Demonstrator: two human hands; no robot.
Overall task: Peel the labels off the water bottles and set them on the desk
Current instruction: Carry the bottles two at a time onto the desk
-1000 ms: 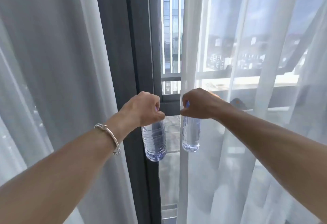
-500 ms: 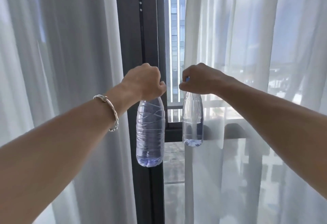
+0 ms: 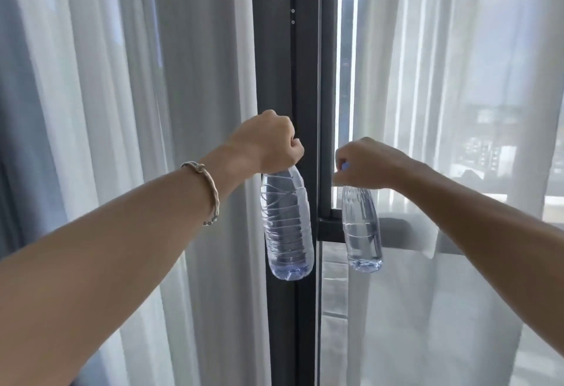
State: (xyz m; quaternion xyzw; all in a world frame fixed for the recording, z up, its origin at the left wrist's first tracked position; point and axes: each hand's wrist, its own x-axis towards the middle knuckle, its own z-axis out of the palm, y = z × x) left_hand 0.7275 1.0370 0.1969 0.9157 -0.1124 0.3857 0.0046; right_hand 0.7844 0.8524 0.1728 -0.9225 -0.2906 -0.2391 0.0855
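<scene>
Left hand fisted over top of left bottle, bottle hanging below, cap hidden in fist. Right hand pinching blue cap of right bottle, bottle dangling beneath fingers. Both arms outstretched, knuckles up, bracelet on left wrist. Bottles apart, before window frame and curtains. No desk in view; labels not discernible.

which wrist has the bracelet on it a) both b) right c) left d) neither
c, the bracelet sits on the wrist behind the left hand, which grips one bottle by its top, while the arm behind the right hand is bare.
</scene>
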